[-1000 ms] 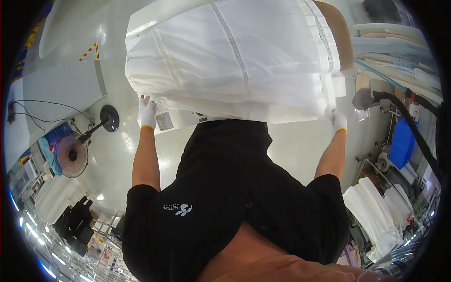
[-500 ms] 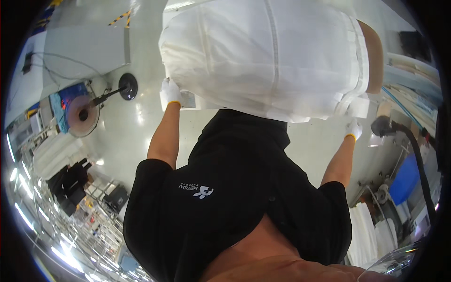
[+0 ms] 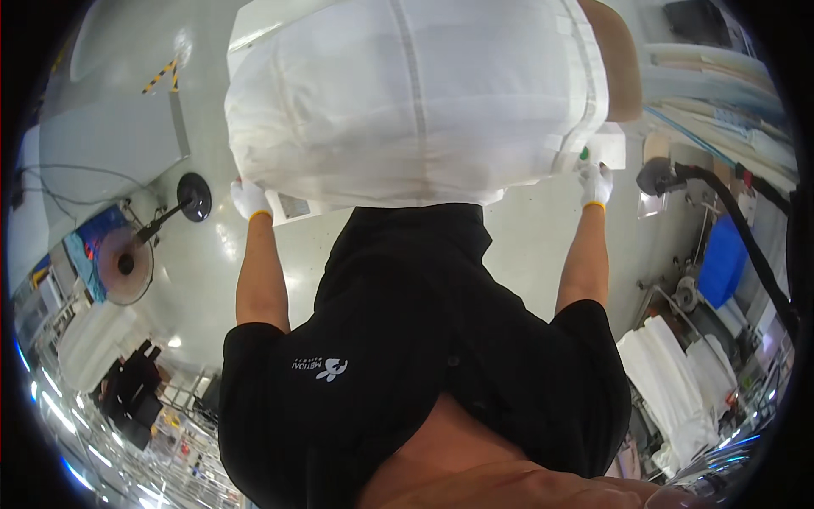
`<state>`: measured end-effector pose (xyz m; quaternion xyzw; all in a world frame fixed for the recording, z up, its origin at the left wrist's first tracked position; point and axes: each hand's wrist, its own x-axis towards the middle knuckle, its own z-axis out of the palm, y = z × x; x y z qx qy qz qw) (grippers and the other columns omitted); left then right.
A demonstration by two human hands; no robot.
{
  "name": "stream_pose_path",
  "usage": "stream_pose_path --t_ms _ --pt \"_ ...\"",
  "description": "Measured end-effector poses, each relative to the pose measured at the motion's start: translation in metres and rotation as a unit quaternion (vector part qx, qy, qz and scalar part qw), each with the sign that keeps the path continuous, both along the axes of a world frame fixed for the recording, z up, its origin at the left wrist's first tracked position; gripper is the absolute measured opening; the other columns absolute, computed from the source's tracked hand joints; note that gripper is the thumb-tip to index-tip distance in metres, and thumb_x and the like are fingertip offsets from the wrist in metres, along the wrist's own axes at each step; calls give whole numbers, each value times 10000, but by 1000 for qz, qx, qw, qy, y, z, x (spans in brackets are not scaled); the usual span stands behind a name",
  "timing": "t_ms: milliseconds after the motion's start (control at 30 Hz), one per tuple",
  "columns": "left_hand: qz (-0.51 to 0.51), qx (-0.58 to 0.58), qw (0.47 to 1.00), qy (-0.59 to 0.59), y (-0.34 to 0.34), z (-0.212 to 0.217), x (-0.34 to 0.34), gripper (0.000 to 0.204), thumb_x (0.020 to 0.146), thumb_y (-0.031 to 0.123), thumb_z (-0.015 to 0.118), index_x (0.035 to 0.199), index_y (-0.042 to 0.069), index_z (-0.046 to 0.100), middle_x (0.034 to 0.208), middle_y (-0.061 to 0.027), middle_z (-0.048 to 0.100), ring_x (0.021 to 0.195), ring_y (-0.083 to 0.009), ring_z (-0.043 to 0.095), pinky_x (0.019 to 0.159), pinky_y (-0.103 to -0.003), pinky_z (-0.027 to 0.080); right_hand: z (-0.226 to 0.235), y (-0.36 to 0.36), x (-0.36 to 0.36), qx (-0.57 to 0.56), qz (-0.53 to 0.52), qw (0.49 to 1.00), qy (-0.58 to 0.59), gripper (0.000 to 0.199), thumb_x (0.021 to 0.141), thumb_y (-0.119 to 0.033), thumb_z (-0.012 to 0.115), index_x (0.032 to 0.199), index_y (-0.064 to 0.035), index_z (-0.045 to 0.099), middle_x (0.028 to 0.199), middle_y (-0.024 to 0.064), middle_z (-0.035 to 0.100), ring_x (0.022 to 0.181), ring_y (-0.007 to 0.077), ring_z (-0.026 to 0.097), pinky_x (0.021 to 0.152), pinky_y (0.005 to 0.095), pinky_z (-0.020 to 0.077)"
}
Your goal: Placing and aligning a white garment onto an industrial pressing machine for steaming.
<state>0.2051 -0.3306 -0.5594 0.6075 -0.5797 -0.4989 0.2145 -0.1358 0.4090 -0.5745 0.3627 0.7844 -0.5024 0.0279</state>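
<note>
A large white fabric cover (image 3: 356, 110) with a grey seam band is drawn over a bulky form. At the form's right end a brown padded part (image 3: 615, 64) sticks out. Beneath lies a white board (image 3: 615, 148), with a green spot near its right front corner. My left hand (image 3: 250, 199), in a white glove, is closed at the left front corner, against the cover's edge. What its fingers hold is hidden. My right hand (image 3: 596, 184), gloved too, is curled at the board's right front corner, just below the green spot; its grip cannot be made out.
A round fan (image 3: 125, 263) and a black round base (image 3: 194, 197) stand at the left by a grey table (image 3: 127, 140). To the right are a black flexible hose (image 3: 738, 212), a blue panel (image 3: 721, 261) and stacked pale sheets (image 3: 721, 127).
The covered form and board have shifted left in view, along with the surroundings. My right hand has moved up to the board's right corner, from which it was apart. My left hand stays at its corner.
</note>
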Motion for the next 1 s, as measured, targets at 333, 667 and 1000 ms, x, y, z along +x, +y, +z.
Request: stream_pose_path --t_ms 333,667,1000 --pt "-46 -3 999 -1 -7 -7 -19 340 971 237 524 1197 21 658 907 -87 685 760 -180 607 700 -295 510 7 -19 -12 -193 69 979 17 297 887 -100 580 1149 -11 687 863 76 677 659 122 577 535 230 490" --pt "-230 -19 939 -255 -16 -18 46 345 975 222 505 1188 10 675 805 -66 646 651 -154 557 593 -287 474 -7 61 45 -24 -13 989 -142 193 896 -98 620 1043 -9 709 763 61 646 591 125 569 505 242 481" --pt "-178 95 969 -139 -32 -14 32 359 960 217 562 1222 -2 674 865 -64 660 674 -124 552 558 -252 446 3 61 49 -100 9 990 -101 210 898 -81 577 1073 -44 687 830 63 647 653 138 586 552 237 490"
